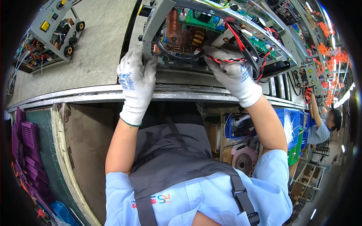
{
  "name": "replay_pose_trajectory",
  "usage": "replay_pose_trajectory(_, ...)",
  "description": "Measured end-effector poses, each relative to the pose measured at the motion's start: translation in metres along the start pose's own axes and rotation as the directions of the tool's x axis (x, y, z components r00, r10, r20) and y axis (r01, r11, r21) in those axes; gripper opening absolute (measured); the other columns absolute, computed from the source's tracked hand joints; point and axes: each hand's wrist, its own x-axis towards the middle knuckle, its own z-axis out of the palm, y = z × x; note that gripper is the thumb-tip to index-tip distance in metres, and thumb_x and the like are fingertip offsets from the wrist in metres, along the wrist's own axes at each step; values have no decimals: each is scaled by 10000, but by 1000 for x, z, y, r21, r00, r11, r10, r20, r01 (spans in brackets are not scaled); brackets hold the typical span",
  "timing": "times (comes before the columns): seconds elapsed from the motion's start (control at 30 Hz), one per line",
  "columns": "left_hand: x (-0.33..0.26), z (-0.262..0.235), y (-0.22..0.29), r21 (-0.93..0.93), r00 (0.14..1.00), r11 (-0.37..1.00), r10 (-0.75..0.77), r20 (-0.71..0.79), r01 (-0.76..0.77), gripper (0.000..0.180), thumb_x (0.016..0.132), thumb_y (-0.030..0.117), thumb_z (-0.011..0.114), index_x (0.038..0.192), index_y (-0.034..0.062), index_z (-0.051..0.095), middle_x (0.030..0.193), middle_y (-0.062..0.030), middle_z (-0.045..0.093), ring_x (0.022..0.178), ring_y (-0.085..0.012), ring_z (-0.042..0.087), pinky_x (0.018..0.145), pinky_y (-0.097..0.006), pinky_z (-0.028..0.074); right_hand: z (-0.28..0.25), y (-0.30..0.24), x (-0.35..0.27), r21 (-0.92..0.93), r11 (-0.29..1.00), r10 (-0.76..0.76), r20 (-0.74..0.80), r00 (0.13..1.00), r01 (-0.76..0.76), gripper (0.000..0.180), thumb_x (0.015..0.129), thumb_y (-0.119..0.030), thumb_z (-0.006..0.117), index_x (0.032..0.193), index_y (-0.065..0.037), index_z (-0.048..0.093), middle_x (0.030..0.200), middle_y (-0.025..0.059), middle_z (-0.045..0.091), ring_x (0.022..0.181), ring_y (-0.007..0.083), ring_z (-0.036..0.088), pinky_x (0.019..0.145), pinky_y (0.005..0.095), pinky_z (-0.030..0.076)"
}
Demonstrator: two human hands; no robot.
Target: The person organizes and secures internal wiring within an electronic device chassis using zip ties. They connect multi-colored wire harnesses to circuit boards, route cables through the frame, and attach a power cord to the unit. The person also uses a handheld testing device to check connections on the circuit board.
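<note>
An electrical machine with an open metal frame [161, 17] lies on the bench before me, showing a copper coil [174, 26], green circuit boards [205, 19] and thick black cables. My left hand [136, 71], in a white knitted glove, grips the frame's near left corner, thumb and fingers on either side of the panel. Wearing the same kind of glove, my right hand [230, 67] reaches into the near side with its fingers drawn together. Their tips are partly hidden among the parts. A twisted red and black wire [226, 60] runs across the right fingers.
Another open machine [47, 30] stands at the bench's left. Rollers [279, 86] continue to the right, where a co-worker [320, 128] reaches toward a further unit [306, 77]. Below the bench are blue bins [284, 116], a pink fan [244, 160] and purple plastic panels [32, 147].
</note>
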Motion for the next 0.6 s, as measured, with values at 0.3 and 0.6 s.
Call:
replay_pose_trajectory(0.3, -8, -5, 1, -45, 996, 997, -58, 65, 61, 508, 819, 116, 670, 1287, -11, 517, 1241, -224, 577, 1149, -386, 544, 969, -455, 427, 9, -11, -7, -81, 989, 131, 55, 990, -126, 134, 838, -104, 671, 959, -53, 644, 740, 154, 617, 697, 322, 633, 621, 390, 497)
replay_pose_trajectory(0.6, -52, -21, 66, -580, 627, 238, -292, 722, 779, 334, 991, 246, 552, 1195, -16, 587, 1019, -30, 640, 876, -80, 590, 797, -232, 469, 27, -76, -61, 521, 845, 219, -131, 967, -121, 441, 699, 4, 733, 1115, -70, 607, 951, 110, 653, 821, 290, 642, 701, 372, 512)
